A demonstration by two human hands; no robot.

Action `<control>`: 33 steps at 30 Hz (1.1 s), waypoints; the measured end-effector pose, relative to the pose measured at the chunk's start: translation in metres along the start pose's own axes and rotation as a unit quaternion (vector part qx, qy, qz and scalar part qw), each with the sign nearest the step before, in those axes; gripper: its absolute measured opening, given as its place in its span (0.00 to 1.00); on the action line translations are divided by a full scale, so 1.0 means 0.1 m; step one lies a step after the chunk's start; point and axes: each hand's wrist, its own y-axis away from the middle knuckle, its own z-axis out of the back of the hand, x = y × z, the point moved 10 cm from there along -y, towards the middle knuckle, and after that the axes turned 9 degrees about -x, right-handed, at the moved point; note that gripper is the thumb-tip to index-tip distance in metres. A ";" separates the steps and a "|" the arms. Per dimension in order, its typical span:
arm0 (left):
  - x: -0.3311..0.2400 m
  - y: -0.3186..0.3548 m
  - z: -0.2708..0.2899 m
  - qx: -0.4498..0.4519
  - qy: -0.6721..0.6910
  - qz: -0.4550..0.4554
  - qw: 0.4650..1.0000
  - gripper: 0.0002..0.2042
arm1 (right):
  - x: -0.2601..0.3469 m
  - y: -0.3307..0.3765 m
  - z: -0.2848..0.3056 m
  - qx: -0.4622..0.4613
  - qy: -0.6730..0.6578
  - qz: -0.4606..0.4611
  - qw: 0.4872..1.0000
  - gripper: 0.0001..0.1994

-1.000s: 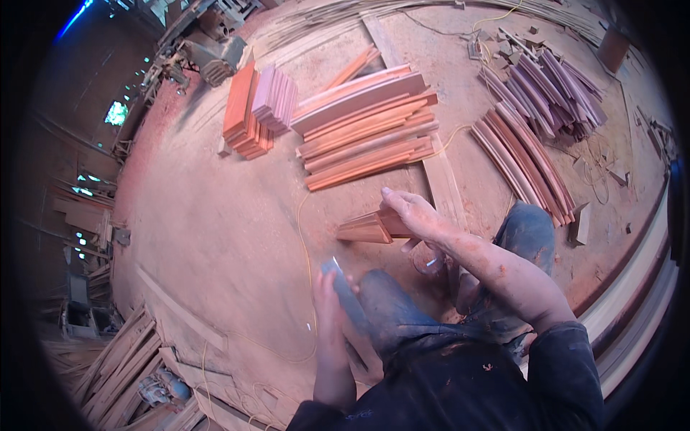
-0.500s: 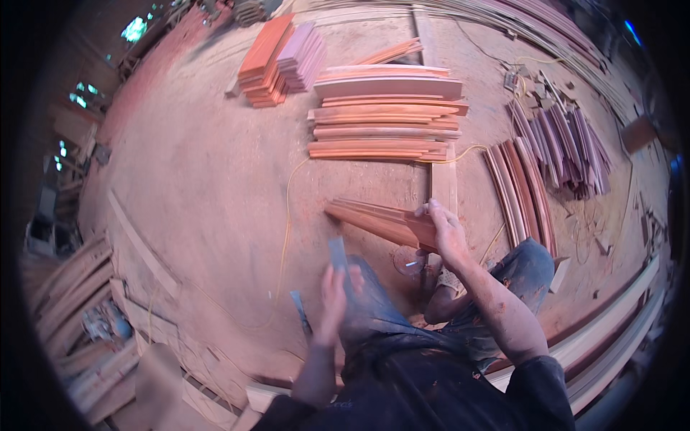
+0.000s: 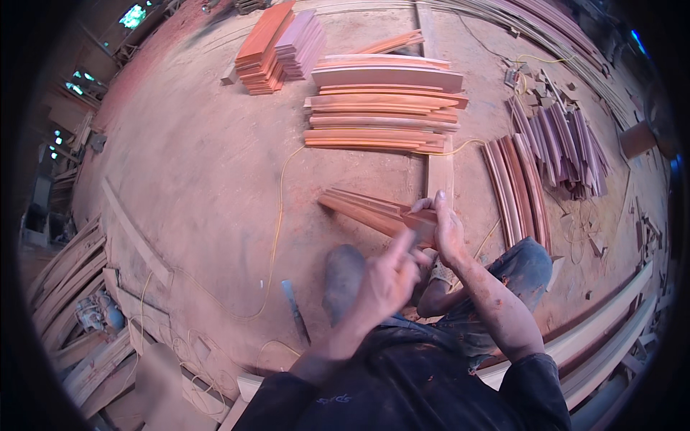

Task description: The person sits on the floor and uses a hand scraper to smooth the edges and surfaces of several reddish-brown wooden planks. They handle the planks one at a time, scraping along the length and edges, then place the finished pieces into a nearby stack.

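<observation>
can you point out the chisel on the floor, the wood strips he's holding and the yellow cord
chisel (image 3: 295,310), head view, on the middle of its blade and shaft
wood strips (image 3: 363,208), head view, on the bare part left of the hands
yellow cord (image 3: 275,237), head view, on its long run across the floor

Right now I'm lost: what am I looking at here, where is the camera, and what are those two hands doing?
The picture comes from a wide-angle camera worn on a person's head, looking down, so straight edges bend near the rim. No machine is at work: the two bare hands belong to the wearer, who crouches on a dusty workshop floor. The right hand grips the near end of a small bundle of reddish wood strips lying on the floor. The left hand is raised just beside that end, fingers spread; it looks blurred, and I cannot tell whether it touches the wood. A flat metal tool lies on the floor near the left forearm. Farther off are a bigger stack of planks, curved strips to the right, and a thin yellow cord.
</observation>
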 end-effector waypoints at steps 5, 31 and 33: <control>0.64 -0.40 0.61 -0.116 0.137 0.056 0.982 0.19 | 0.01 -0.01 -0.05 -0.014 -0.006 0.008 1.000 0.34; 3.44 -1.60 1.70 -0.172 -0.145 0.218 0.950 0.23 | -0.20 -0.16 0.27 -0.018 -0.018 -0.015 1.000 0.25; 2.80 -1.54 1.40 -0.176 -0.259 0.077 0.947 0.22 | -0.17 -0.21 0.31 -0.023 -0.023 -0.008 0.999 0.25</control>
